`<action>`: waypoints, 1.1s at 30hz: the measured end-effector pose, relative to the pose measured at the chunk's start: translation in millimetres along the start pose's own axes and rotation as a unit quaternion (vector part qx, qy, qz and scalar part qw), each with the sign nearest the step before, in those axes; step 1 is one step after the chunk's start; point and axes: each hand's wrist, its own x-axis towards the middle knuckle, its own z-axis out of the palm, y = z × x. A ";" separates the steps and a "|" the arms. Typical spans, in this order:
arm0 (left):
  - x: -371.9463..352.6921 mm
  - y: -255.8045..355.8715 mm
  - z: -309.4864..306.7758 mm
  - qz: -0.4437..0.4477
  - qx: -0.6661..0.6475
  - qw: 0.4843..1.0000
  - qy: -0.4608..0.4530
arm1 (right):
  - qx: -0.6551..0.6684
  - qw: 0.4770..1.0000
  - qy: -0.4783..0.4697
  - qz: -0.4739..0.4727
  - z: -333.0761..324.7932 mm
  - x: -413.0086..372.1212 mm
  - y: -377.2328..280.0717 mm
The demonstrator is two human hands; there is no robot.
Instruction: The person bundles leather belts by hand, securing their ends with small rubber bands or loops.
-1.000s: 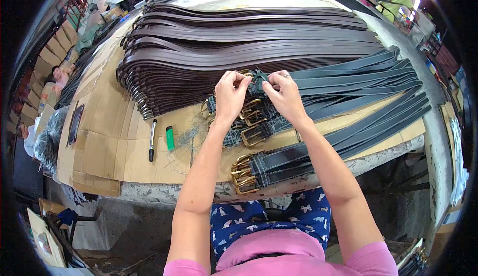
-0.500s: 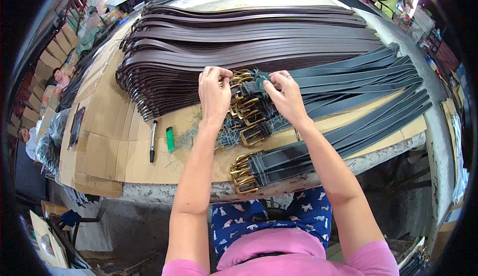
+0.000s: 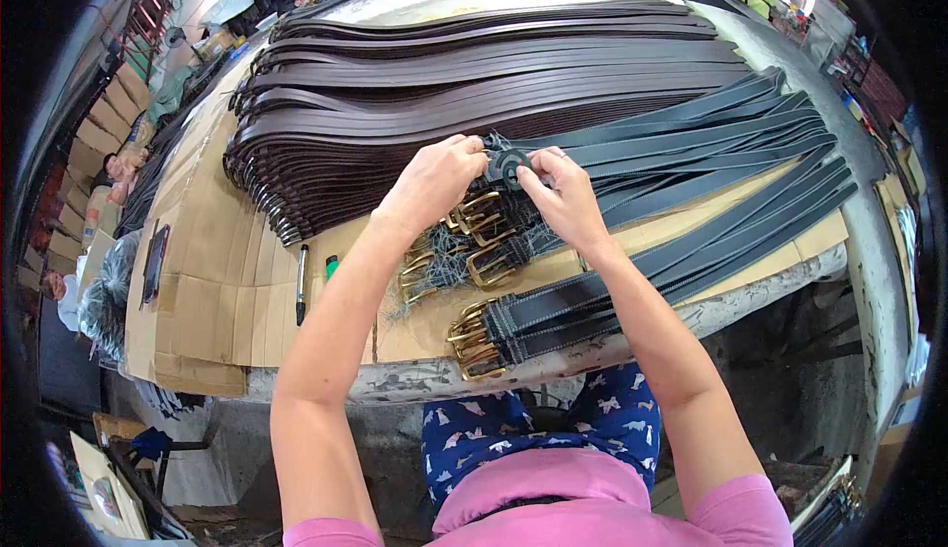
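Head view, looking down over a worktable.

Pinching one end of a dark grey leather belt with pale stitching (image 3: 510,164) between both hands, straight ahead of the body, just on top of a fanned pile of similar grey belts (image 3: 711,152). Running lengthwise from that pinched end off to the right and slightly away, in line with the pile.

Closing the left hand (image 3: 434,180) on the belt end from the left, back of the hand upward, fingers curled down over it, wrist bent, forearm reaching in from the lower left. Closing the right hand (image 3: 565,199) on it from the right, thumb and forefinger tips pressing the strap, forearm coming in from the lower right. Sitting equally near, both touching the belt, the right on the strap side.

Lying just below the hands: brass-coloured frame buckles (image 3: 481,213) in a tangle of loose grey thread (image 3: 434,251). Stacking up beyond the hands: a broad layered pile of dark brown leather belts (image 3: 474,73). Resting left of the left forearm on brown cardboard sheeting (image 3: 197,290): a black-and-silver pen (image 3: 301,285) and a small green lighter (image 3: 332,267), partly hidden by the arm.
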 end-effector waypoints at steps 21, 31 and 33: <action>-17.0 7.9 20.1 -0.024 0.018 0.993 0.115 | -0.003 1.000 -0.001 -0.020 8.0 -7.0 -1.6; -20.8 11.2 25.7 -0.052 -0.016 0.986 0.155 | -0.012 0.999 0.005 -0.048 8.7 -7.2 1.2; -21.8 12.4 25.7 -0.068 -0.032 0.983 0.166 | -0.017 0.999 -0.003 -0.037 8.0 -6.6 -1.4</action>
